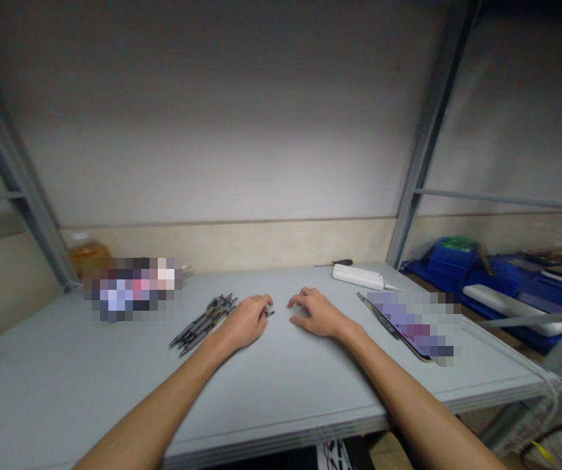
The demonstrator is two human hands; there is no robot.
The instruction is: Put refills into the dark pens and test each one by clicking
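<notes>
My left hand [249,321] is closed at the middle of the table, its fingers around a pen. Only the pen's dark tip [271,313] pokes out past the fingers; the rest is hidden. Beside that hand, on its left, lies a loose pile of several grey and black pens [201,328]. A short gap to the right, my right hand [317,313] hovers at or just over the tabletop, fingers curved and apart with nothing in them. One more grey pen [378,316] lies farther right, along the edge of a flat, blurred-out purple item [405,323].
On the grey table [261,405], a white power strip [358,277] and a screwdriver [342,263] lie at the back right. A blurred-out item [134,290] and an amber bottle [87,254] stand back left. Metal posts [432,130] frame the table; blue bins [450,264] sit beyond.
</notes>
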